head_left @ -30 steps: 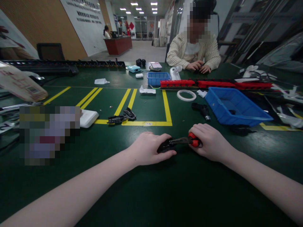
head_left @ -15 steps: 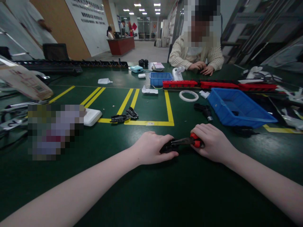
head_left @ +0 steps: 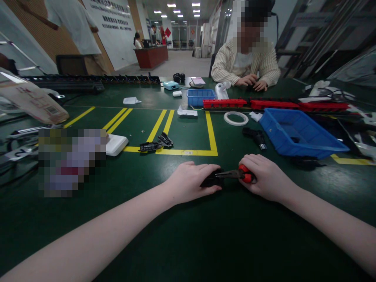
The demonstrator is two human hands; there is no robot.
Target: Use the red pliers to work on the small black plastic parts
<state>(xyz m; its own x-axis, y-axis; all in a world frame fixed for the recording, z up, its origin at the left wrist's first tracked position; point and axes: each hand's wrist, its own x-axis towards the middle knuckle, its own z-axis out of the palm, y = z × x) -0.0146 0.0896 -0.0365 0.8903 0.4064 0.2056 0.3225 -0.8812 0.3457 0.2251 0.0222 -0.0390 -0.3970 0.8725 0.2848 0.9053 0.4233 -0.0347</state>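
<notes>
My left hand (head_left: 190, 182) lies over a small black plastic part (head_left: 210, 181) on the green table (head_left: 188, 235), its fingers closed on it. My right hand (head_left: 264, 178) grips the red handles of a pair of pliers (head_left: 235, 174). The dark jaws of the pliers point left and reach into the black part. Both hands rest on the table, close together, just in front of the yellow floor-tape rectangle (head_left: 210, 133).
A large blue bin (head_left: 299, 133) stands to the right, with a black electric screwdriver (head_left: 255, 136) beside it. A tape roll (head_left: 235, 118), a small blue bin (head_left: 200, 96), red strips (head_left: 273, 104) and black parts (head_left: 155, 144) lie farther off. A person in a striped shirt (head_left: 245, 64) works opposite.
My hands hold the same grip; the left fingers have closed further over the black part. The view has shifted slightly, and a person now walks past at the far left.
</notes>
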